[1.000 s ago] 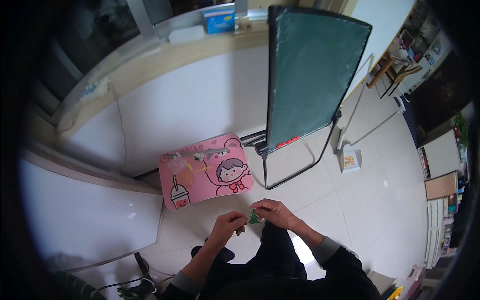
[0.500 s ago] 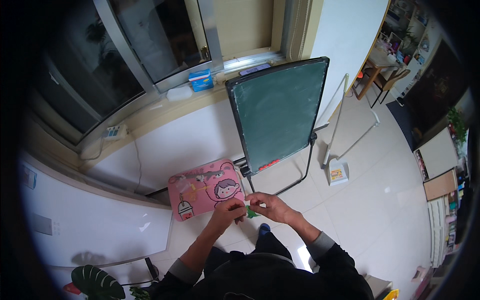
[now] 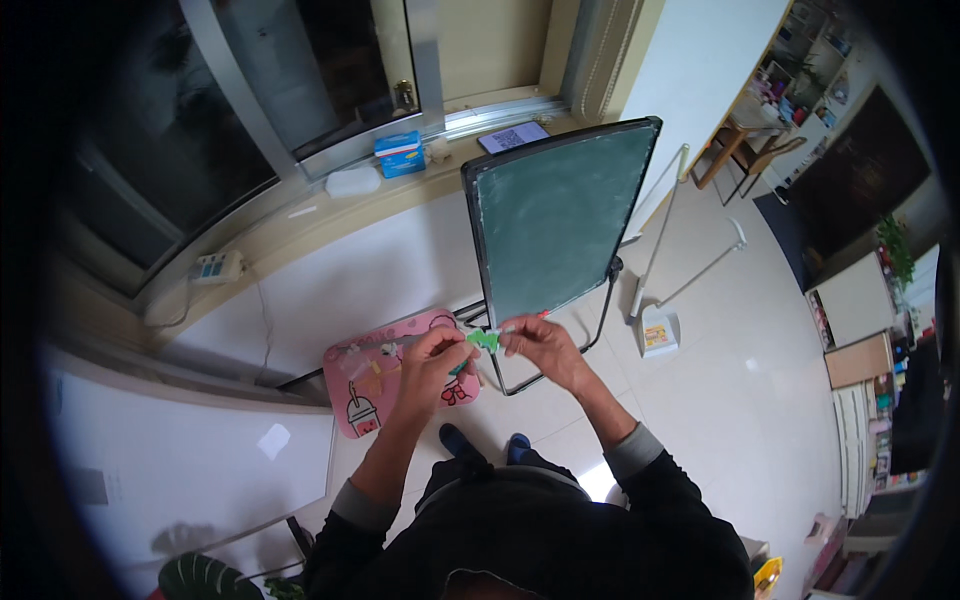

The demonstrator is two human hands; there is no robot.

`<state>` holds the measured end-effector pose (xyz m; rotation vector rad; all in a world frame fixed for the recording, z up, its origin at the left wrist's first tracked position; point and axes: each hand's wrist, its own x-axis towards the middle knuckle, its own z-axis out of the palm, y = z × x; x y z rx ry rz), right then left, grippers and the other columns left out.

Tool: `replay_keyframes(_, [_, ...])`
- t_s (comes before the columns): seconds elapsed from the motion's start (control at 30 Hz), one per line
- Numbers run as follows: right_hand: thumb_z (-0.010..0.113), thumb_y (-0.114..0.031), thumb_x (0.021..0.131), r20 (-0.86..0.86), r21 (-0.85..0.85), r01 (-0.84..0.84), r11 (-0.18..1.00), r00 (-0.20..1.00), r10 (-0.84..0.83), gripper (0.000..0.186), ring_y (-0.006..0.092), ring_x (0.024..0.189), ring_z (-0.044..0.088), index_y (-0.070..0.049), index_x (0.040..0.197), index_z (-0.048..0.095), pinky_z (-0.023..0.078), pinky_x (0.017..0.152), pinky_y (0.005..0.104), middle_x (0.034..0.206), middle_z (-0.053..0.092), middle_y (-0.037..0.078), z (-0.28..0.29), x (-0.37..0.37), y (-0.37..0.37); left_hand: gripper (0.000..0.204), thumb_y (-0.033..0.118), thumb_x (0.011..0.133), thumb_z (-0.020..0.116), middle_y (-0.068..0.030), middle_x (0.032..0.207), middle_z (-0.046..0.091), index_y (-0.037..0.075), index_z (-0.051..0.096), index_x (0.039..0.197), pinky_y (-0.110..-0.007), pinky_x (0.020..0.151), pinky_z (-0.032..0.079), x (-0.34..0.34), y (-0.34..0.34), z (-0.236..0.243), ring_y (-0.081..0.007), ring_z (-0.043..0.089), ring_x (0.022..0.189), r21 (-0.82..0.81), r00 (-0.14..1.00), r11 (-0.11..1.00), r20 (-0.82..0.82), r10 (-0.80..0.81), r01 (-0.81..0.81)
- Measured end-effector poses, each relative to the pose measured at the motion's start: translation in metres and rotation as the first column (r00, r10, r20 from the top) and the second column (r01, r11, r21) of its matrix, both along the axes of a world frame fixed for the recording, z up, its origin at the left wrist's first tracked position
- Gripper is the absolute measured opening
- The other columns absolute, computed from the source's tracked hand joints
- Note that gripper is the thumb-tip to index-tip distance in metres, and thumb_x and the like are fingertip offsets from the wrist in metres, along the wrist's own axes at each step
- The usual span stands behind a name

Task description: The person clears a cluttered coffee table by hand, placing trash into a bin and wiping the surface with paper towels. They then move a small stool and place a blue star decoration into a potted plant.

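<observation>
Between my two hands, in front of the chalkboard's lower edge, is a small flat green piece with white edges (image 3: pixel 484 341); its exact kind is not clear. My left hand (image 3: pixel 436 354) pinches its left end, and my right hand (image 3: pixel 545 350) pinches its right end. Something darker green (image 3: pixel 458 368) shows just below my left fingers. The green chalkboard (image 3: pixel 560 220) stands tilted in a black frame beyond my hands. To the left, partly covered by my left hand and forearm, is a low pink tabletop (image 3: pixel 345 372) with cartoon pictures and small items on it.
A phone (image 3: pixel 513 138), a blue box (image 3: pixel 401 154) and a white lump (image 3: pixel 353 182) lie along the windowsill (image 3: pixel 285 225). A long-handled dustpan (image 3: pixel 659 332) stands on the tiled floor at right. A white curved surface (image 3: pixel 200 430) fills the left; shelves (image 3: pixel 862 305) line the far right.
Both hands have risen away from my body, toward the chalkboard's bottom edge. The green piece, mostly hidden before, now shows stretched between my fingers. The view has shifted slightly.
</observation>
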<state>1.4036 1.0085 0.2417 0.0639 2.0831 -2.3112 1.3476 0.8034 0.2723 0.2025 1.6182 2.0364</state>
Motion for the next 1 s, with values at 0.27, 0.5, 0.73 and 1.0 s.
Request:
replay_keyframes(0.27, [0.063, -0.023, 0.093, -0.170, -0.036, 0.288, 0.957, 0.942, -0.290, 0.024, 0.0104, 0.081, 0.059, -0.002, 0.104, 0.060, 0.049, 0.078, 0.0257, 0.088, 0.062, 0.002, 0.044, -0.057, 0.049, 0.013, 0.010, 0.087, 0.061, -0.0070, 0.077, 0.063, -0.002, 0.060, 0.093, -0.023, 0.051, 0.044, -0.086, 0.058, 0.050, -0.0096, 0.057, 0.060, -0.167, 0.954, 0.968, -0.203, -0.221, 0.189])
replay_keyframes(0.5, [0.062, -0.022, 0.094, -0.269, -0.003, 0.342, 0.940, 0.905, -0.330, 0.022, 0.0103, 0.082, 0.060, -0.002, 0.102, 0.061, 0.048, 0.077, 0.0249, 0.089, 0.063, 0.003, 0.060, -0.119, 0.160, 0.014, 0.014, 0.087, 0.064, -0.0014, 0.073, 0.060, 0.001, 0.063, 0.091, -0.022, 0.052, 0.041, -0.162, 0.140, 0.099, -0.0058, 0.053, 0.062, -0.439, 0.753, 0.898, -0.597, -0.276, -0.019])
replay_keyframes(0.73, [0.063, -0.019, 0.093, -0.308, -0.147, 0.290, 0.946, 0.895, -0.322, 0.019, 0.0069, 0.077, 0.057, -0.002, 0.101, 0.063, 0.047, 0.071, 0.0218, 0.085, 0.061, 0.000, 0.051, -0.181, 0.241, 0.029, 0.025, 0.084, 0.065, -0.0133, 0.082, 0.068, 0.001, 0.067, 0.100, -0.029, 0.069, 0.049, -0.223, 0.234, 0.122, -0.0170, 0.063, 0.071, -0.677, 0.566, 0.725, -0.648, -0.510, -0.121])
replay_keyframes(1.0, [0.063, -0.020, 0.093, -0.299, -0.202, 0.209, 0.957, 0.917, -0.264, 0.021, 0.0078, 0.078, 0.059, -0.002, 0.104, 0.063, 0.049, 0.072, 0.0226, 0.088, 0.062, 0.000, 0.033, -0.213, 0.259, 0.027, 0.023, 0.089, 0.061, -0.0048, 0.082, 0.064, -0.003, 0.066, 0.097, -0.026, 0.072, 0.047, -0.251, 0.275, 0.110, -0.0103, 0.057, 0.076, -0.750, 0.574, 0.661, -0.528, -0.625, 0.029])
